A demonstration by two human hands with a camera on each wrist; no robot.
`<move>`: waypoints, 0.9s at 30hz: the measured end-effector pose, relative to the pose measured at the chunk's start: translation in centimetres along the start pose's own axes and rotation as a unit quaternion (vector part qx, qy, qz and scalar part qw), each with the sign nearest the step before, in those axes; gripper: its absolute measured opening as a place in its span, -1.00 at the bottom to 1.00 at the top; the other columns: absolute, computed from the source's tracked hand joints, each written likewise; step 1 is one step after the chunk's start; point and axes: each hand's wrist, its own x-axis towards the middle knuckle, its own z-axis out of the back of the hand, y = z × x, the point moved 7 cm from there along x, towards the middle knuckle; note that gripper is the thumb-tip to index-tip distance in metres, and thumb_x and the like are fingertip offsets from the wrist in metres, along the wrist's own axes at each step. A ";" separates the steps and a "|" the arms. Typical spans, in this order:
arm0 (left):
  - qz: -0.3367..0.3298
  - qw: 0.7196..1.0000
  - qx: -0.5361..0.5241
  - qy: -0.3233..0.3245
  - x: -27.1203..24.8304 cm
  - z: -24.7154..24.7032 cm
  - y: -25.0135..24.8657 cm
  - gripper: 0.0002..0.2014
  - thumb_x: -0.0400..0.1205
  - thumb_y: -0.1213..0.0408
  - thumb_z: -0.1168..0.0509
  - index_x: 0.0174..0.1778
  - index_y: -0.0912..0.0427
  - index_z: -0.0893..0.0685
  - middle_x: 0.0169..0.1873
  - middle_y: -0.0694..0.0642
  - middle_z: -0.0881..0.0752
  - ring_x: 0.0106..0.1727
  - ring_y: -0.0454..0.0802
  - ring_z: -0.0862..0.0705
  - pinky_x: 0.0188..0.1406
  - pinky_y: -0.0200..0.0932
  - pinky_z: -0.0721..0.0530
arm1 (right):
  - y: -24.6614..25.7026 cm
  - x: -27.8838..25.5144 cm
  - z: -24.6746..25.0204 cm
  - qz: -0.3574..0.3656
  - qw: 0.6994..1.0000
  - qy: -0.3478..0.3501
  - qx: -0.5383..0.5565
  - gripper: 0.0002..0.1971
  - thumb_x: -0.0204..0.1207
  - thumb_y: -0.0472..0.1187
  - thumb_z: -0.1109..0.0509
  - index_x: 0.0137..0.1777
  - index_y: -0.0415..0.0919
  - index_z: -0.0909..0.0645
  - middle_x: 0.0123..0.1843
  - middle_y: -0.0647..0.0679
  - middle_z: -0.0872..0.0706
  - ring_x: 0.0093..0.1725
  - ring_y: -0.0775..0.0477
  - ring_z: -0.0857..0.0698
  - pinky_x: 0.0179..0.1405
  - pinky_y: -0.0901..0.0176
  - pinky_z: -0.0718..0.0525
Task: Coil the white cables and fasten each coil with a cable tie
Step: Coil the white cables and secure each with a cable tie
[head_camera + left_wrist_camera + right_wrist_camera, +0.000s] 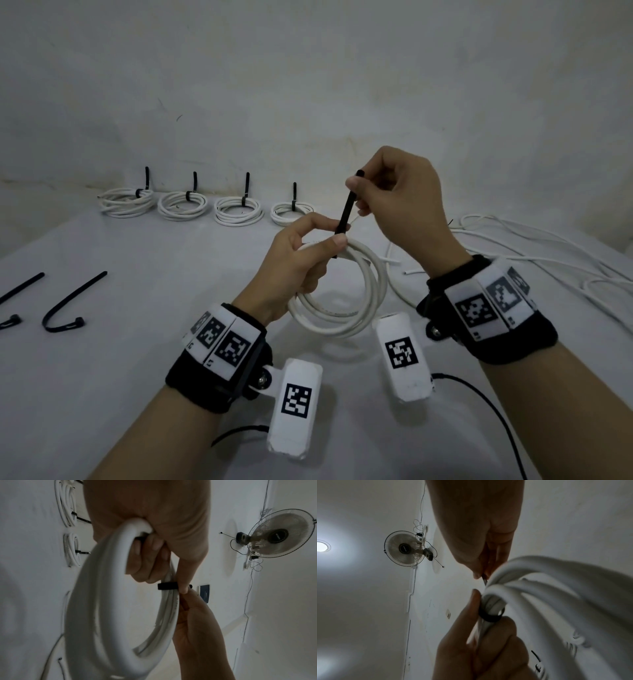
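Note:
My left hand (337,234) grips a white cable coil (342,308) above the table, thumb and forefinger pinching its top. A black cable tie (346,205) is looped round the coil there, and its tail sticks up. My right hand (356,190) pinches that tail near its upper end. In the left wrist view the tie's band (167,586) wraps the coil (102,601) just beyond my curled fingers (147,561). The right wrist view shows the tie loop (489,615) still slack round the strands of the coil (556,588).
Several tied coils (185,204) lie in a row at the back by the wall. Two loose black cable ties (68,305) lie at the left. Loose white cables (534,253) sprawl at the right. A wall fan (278,534) hangs overhead.

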 end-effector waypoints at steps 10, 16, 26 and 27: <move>-0.013 0.991 -0.034 -0.132 0.3 2.7 -0.2 -0.72 0.67 0.02 -0.13 -0.02 0.16 -0.59 -0.67 -0.13 -0.29 -0.67 -0.22 -0.19 -0.70 -0.35 -0.15 | -1.8 -3.3 -3.4 -0.032 0.977 0.208 -0.024 -0.53 0.36 -0.11 -0.59 0.22 0.05 -0.49 0.04 0.05 -0.71 -0.11 0.17 -0.74 -0.09 0.30 -0.72; -0.019 0.986 -0.129 -0.104 0.5 2.1 -0.1 -0.38 0.47 -0.16 -0.11 0.23 0.30 -0.48 -0.66 -0.06 -0.32 -0.69 -0.21 -0.25 -0.69 -0.36 -0.31 | -1.0 -4.1 -2.8 0.092 0.989 0.114 -0.024 -0.64 0.52 -0.45 -0.37 0.29 -0.19 -0.63 -0.07 -0.10 -0.58 -0.38 0.07 -0.74 -0.49 0.20 -0.73; -0.074 0.994 0.016 -0.080 -0.1 1.4 -0.5 -0.60 0.51 0.03 -0.23 0.15 0.21 -0.61 -0.50 0.02 -0.59 -0.56 -0.09 -0.58 -0.44 -0.12 -0.74 | -3.2 -4.4 -1.4 0.077 0.989 0.027 -0.121 -0.80 0.57 -0.29 -0.36 0.15 -0.14 -0.70 -0.22 0.14 -0.68 -0.26 0.11 -0.67 -0.20 0.32 -0.65; -0.078 0.992 0.028 -0.095 0.0 1.7 -0.5 -0.70 0.55 0.09 -0.25 0.09 0.18 -0.64 -0.53 0.00 -0.59 -0.59 -0.10 -0.56 -0.48 -0.14 -0.72 | -3.1 -4.5 -1.5 0.087 0.986 0.031 -0.140 -0.81 0.58 -0.27 -0.36 0.15 -0.15 -0.69 -0.26 0.11 -0.69 -0.30 0.10 -0.66 -0.23 0.32 -0.62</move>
